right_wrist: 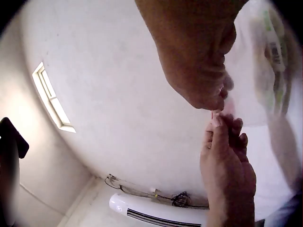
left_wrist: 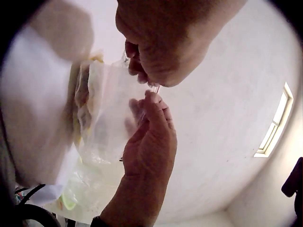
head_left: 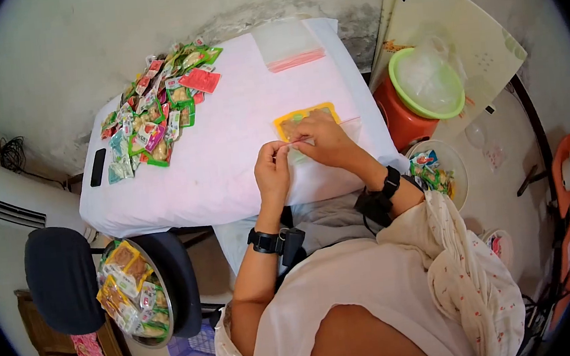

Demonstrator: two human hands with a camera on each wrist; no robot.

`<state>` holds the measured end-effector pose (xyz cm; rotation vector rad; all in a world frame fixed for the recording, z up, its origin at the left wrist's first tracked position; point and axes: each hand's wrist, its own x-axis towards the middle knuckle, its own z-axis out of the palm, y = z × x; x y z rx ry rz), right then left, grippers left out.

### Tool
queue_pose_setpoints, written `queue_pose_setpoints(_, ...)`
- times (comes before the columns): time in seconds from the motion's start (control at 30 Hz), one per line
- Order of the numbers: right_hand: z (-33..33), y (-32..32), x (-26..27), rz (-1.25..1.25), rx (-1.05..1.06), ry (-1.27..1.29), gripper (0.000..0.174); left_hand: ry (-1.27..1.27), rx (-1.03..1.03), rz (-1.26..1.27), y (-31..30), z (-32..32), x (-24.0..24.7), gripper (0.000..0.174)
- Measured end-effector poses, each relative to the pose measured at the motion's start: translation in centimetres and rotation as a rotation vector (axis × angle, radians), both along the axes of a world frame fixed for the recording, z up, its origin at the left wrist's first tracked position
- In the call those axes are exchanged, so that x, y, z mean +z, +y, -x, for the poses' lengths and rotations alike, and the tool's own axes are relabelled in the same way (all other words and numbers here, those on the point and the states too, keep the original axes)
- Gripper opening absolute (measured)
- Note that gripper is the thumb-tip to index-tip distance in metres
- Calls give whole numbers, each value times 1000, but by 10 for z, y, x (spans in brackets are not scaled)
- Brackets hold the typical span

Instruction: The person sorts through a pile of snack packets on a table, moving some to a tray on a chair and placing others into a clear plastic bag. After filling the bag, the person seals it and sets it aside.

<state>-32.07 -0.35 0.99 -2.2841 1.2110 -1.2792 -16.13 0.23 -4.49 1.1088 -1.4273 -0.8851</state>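
A clear zip bag (left_wrist: 110, 111) with a pink-red top edge is held between both hands over the white-covered table. My left hand (head_left: 273, 175) pinches this edge between thumb and fingers. Beside it, my right hand (head_left: 328, 141) grips the same edge, fingertips close to the left ones. Inside the clear plastic, a yellow-bordered food packet (head_left: 284, 125) shows past the right hand, partly hidden by it. The left wrist view shows the packets' stacked edges (left_wrist: 84, 101) through the film.
A heap of colourful food packets (head_left: 154, 115) covers the table's left side, near a black phone (head_left: 98, 167). Flat clear bags (head_left: 287, 44) lie at the back. A green basin (head_left: 454, 96) stands right; a metal bowl of packets (head_left: 165, 306) rests on a chair at left.
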Motion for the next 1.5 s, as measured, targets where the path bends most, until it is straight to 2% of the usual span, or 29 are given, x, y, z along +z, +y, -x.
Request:
queue_pose_setpoints(0.23, 2, 0, 4, -122, 19, 65, 10, 35, 23, -33, 2, 0, 3, 9)
queue_pose_setpoints(0.83, 2, 3, -1, -81, 13, 55, 9, -142, 60, 70, 5, 5, 7, 10)
queue_pose_setpoints(0.9, 3, 4, 0, -91, 5, 58, 9, -32, 13, 61, 7, 7, 10, 8)
queue_pose_setpoints(0.97, 3, 4, 0, -103, -4, 62, 10, -37, 12, 33, 8, 7, 12, 8)
queue_pose_setpoints(1.03, 3, 3, -3, 14, -4, 27, 10, -42, 8, 5, 8, 6, 12, 9)
queue_pose_setpoints(1.33, 11, 1, -7, 2, 3, 49, 11, -57, -40, -17, 6, 7, 11, 10)
queue_pose_setpoints(1.5, 21, 4, -1, -45, -3, 66, 8, 36, -22, -88, 8, 6, 8, 11)
